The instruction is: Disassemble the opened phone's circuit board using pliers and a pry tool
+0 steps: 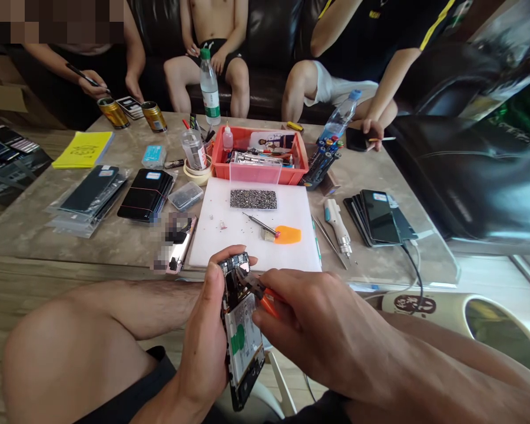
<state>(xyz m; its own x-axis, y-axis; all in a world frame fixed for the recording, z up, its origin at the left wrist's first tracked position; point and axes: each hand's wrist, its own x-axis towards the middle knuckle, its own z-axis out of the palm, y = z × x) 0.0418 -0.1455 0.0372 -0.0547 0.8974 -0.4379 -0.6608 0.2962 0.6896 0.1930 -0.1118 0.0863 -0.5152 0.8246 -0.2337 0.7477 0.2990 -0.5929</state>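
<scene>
Nearest the camera, the left hand (209,347) wraps the edge of an opened phone (242,333), thumb laid along its left side, fingers hidden behind it. The phone is held above the lap, just short of the table edge (115,262); its long axis runs almost straight away from the camera, the top end toward the table, the bottom end cut off in shadow near the knees. To its right, the right hand (322,333) pinches an orange-handled tool (260,294), whose dark tip touches the upper part of the phone; what kind of tip cannot be made out. Beyond lie a white mat (256,235) and a red tray (259,156). A blurred patch hides part of another phone (179,247) left of the mat.
</scene>
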